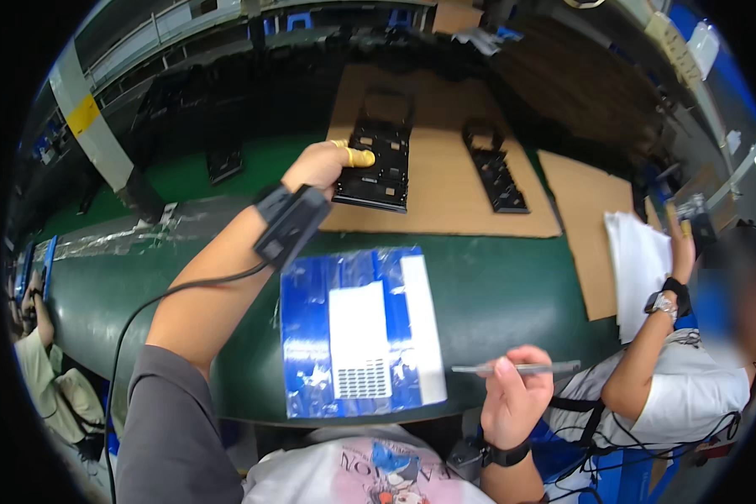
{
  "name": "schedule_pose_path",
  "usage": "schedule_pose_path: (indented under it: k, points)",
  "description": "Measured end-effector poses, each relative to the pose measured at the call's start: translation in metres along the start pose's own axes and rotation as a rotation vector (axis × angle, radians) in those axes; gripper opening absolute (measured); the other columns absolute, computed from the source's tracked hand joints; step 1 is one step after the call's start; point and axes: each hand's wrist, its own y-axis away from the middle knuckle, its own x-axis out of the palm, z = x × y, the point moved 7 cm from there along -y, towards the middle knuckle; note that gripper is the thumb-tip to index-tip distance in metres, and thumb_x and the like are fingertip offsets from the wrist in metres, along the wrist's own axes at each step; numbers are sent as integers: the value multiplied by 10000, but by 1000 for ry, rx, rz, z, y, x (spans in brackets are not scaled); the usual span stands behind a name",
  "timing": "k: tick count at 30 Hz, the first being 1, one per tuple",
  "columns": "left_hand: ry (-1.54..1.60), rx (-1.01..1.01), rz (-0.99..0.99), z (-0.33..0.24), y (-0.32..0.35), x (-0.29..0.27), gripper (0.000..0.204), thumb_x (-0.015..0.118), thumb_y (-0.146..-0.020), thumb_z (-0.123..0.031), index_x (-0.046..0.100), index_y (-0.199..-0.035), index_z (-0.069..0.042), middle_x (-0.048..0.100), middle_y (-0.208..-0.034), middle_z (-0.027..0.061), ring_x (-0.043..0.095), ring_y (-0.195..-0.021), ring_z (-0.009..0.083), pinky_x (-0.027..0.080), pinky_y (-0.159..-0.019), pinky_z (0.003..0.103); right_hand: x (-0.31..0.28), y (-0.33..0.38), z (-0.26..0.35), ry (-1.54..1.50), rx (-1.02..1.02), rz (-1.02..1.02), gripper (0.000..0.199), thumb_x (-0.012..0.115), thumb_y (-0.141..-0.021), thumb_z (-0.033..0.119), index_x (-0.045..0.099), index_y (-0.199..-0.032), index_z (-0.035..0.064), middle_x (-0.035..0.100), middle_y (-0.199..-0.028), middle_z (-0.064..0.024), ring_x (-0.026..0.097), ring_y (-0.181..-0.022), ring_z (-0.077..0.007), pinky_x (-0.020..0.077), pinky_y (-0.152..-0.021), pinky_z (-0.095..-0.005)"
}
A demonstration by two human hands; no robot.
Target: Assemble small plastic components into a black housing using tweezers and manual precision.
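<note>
My left hand (326, 165), with yellow finger cots on its thumb and a finger, grips the left edge of a black plastic frame part (378, 172) above the cardboard sheet. Rectangular openings and small light patches show on that part. In my right hand (517, 395), near the table's front edge, a thin metal tweezers-like tool (554, 367) is pinched, lying roughly level. Between my hands lies a blue plastic bag (307, 370) with a white label sheet (359, 323) on top. Rows of small dark labels fill the sheet's near end.
Another black frame part (500, 181) rests on the cardboard sheet (445, 214). More black parts (224, 164) sit on the green table (227, 370) at left. White papers (634, 260) are at right, near a co-worker (689, 370). A post (101, 126) rises at the left.
</note>
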Motion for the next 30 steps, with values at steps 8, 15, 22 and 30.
schedule_pose_path:
  k: [8, 15, 22, 30]
  points:
    - [79, 171, -236, 12, 138, -9, 326, 421, -821, -93, 372, -1125, 12, 530, -942, 92, 554, -824, 143, 472, -707, 249, 76, 2, -61, 150, 221, 289, 192, 538, -729, -71, 482, -908, -34, 558, -734, -64, 537, -670, -78, 425, -622, -178]
    - [181, 222, -407, 45, 186, -27, 389, 459, -840, -232, 366, -1160, -33, 508, -943, 37, 498, -806, 82, 453, -682, 216, 64, 9, -71, 201, 211, 267, 179, 518, -735, -80, 480, -906, -42, 564, -738, -76, 553, -654, -91, 439, -608, -188]
    - [217, 180, -434, 49, 182, -34, 307, 430, -850, -185, 383, -1126, -60, 512, -970, 49, 515, -826, 111, 464, -710, 254, 61, 8, -73, 276, 207, 246, 176, 525, -730, -81, 489, -898, -44, 567, -740, -79, 556, -657, -93, 439, -603, -183]
    - [255, 195, -411, 45, 185, -26, 336, 419, -852, -196, 370, -1157, -65, 502, -994, 31, 489, -848, 106, 417, -771, 250, 65, 7, -73, 270, 224, 259, 186, 533, -719, -85, 489, -896, -49, 568, -723, -84, 554, -640, -89, 431, -584, -169]
